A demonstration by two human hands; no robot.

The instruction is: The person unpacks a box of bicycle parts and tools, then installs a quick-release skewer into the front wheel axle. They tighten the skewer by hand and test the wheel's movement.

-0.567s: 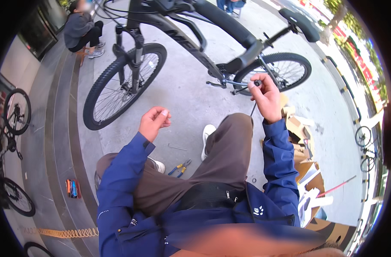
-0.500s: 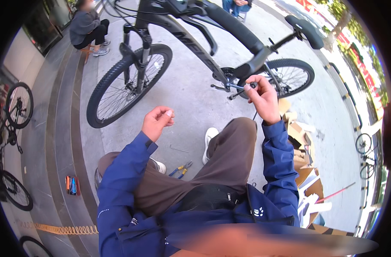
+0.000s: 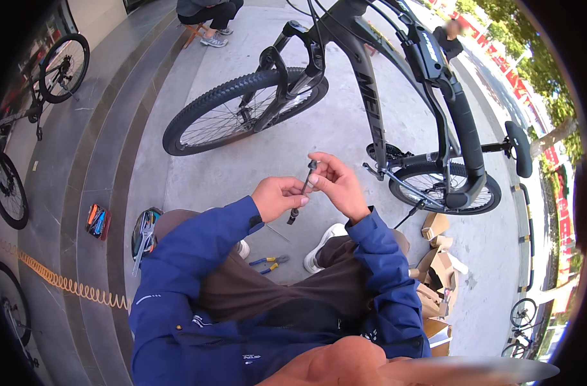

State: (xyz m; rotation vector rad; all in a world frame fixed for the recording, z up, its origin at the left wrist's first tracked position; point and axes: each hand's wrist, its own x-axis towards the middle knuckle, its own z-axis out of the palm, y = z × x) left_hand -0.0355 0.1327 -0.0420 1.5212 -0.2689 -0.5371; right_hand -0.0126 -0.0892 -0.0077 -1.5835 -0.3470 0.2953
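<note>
Black skewer [image 3: 303, 192] between both hands' fingers [image 3: 319, 177].

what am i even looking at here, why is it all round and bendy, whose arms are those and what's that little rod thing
This is one picture from a wide fisheye camera worn on a person's head, looking down, which is why straight edges curve toward the rim. The blue sleeves coming up from the bottom belong to the wearer, who sits on stone steps.

The left hand and right hand together hold a thin dark metal rod, like a small axle or skewer, each with a fingertip grip on it.

In front stands a black bicycle on the pavement. On the ground near the feet lie pliers with blue and yellow handles; opened cardboard boxes lie to the right. On the steps to the left lie a small set of coloured tools and a coiled orange hose. Other people are farther off.
</note>
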